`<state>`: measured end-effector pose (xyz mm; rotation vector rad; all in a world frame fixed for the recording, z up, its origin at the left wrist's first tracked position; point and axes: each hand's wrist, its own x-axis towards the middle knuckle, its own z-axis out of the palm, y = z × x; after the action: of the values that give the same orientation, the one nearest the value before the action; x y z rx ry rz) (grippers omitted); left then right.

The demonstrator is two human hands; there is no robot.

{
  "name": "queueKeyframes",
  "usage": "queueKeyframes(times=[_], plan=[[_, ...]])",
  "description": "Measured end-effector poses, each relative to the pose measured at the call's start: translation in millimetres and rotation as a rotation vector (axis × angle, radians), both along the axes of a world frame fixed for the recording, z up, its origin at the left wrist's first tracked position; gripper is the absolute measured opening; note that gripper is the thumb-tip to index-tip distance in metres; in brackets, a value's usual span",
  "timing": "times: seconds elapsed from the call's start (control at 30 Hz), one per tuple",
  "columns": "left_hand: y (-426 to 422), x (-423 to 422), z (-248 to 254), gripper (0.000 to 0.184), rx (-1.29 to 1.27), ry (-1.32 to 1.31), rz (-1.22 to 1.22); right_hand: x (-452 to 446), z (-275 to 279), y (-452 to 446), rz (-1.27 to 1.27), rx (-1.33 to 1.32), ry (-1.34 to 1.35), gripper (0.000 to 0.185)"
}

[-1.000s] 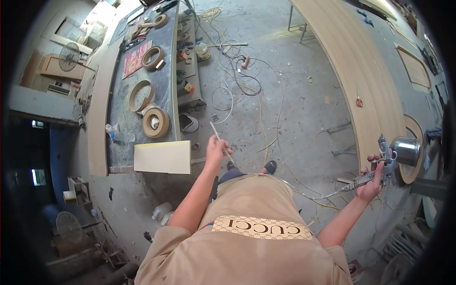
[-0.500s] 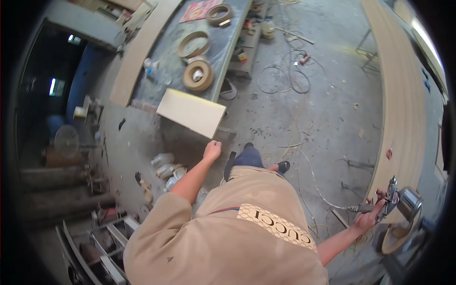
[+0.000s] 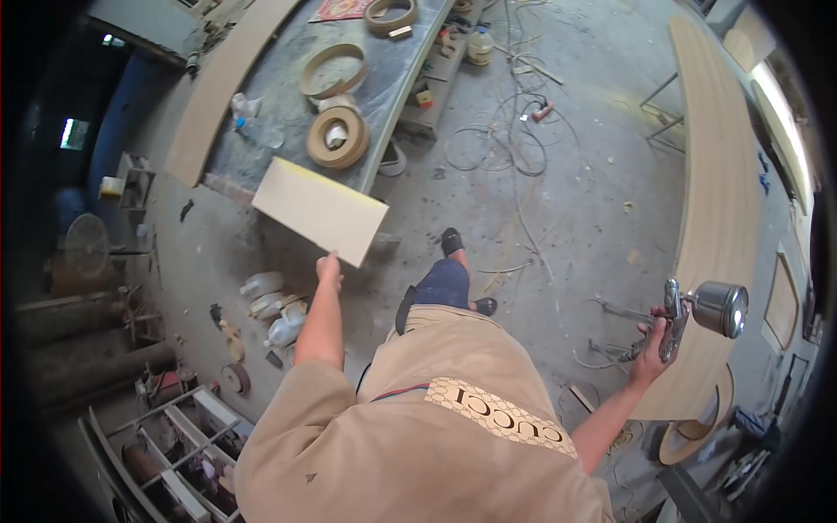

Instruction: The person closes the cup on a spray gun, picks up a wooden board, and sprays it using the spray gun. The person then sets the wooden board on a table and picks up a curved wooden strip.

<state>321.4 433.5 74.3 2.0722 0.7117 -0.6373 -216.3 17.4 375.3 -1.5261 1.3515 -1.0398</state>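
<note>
My left hand is at the near edge of a pale rectangular board, its fingers closed on that edge. The board lies at the near end of the grey worktable and juts past it. Out to the right, my right hand is wrapped round a metal spray gun with a shiny silver cup. A roll of brown edging and a looser ring of it rest on the worktable behind the board.
Long wooden panels stretch along the right side on metal legs. Hoses and cables are strewn over the floor. Plastic jugs stand below my left forearm, with a metal frame at the lower left.
My left hand has let go of the hose it held a second ago and has come to the board's edge. The view has turned and moved nearer the worktable. The spray gun stays in my right hand.
</note>
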Motion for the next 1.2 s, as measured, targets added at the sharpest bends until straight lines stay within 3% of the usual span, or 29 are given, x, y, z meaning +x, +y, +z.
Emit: queueKeyframes(times=[0.07, 0.2, 0.27, 0.47, 0.53, 0.7, 0.8, 0.9, 1.03, 1.1, 1.17, 1.2], plan=[[-11.0, 14.3, -5.8, 0.064, -0.146, 0.025, 0.180, 12.0, 14.1, -16.2, -0.001, -0.019, 0.004, 0.043], [-20.4, 40.2, -15.2, 0.062, -0.586, 0.059, 0.497, 44.3, 38.7, -64.2, -0.016, -0.090, 0.028, 0.045], [-10.9, 44.9, -18.8, 0.062, -0.608, 0.097, 0.496, 39.3, 37.5, -82.1, -0.058, -0.070, 0.056, 0.044], [-33.0, 36.6, 43.4, 0.066, -0.495, 0.078, 0.536, 68.6, 32.2, -126.3, -0.113, -0.038, 0.008, 0.043], [-40.3, 39.3, 57.8, 0.068, -0.692, -0.027, 0.430, 84.1, 29.6, -145.3, -0.124, -0.018, 0.022, 0.044], [-59.9, 60.6, 73.2, 0.061, -0.439, -0.255, 0.331, 127.7, 7.2, -226.7, -0.048, 0.078, 0.018, 0.046], [-58.6, 67.1, 71.3, 0.057, -0.413, -0.353, 0.415, 156.1, -9.3, -295.2, -0.024, 0.082, 0.003, 0.045], [-130.2, 31.9, 125.3, 0.051, -0.326, -0.350, 0.519, 176.9, -30.9, -380.7, 0.059, 0.100, -0.051, 0.046], [-245.0, -32.4, 208.9, 0.047, -0.062, -0.539, 0.527, 191.1, -29.4, -486.6, 0.185, 0.168, -0.105, 0.048], [-296.4, -37.1, 211.5, 0.047, 0.058, -0.570, 0.586, 207.7, -36.0, -543.5, 0.261, 0.136, -0.129, 0.048], [-312.3, -54.2, 216.1, 0.044, 0.323, -0.717, 0.449, 224.1, -32.1, -587.3, 0.302, 0.171, -0.097, 0.049], [-330.1, -60.8, 222.2, 0.044, 0.340, -0.711, 0.482, 240.5, -29.2, -611.9, 0.313, 0.153, -0.093, 0.049]])
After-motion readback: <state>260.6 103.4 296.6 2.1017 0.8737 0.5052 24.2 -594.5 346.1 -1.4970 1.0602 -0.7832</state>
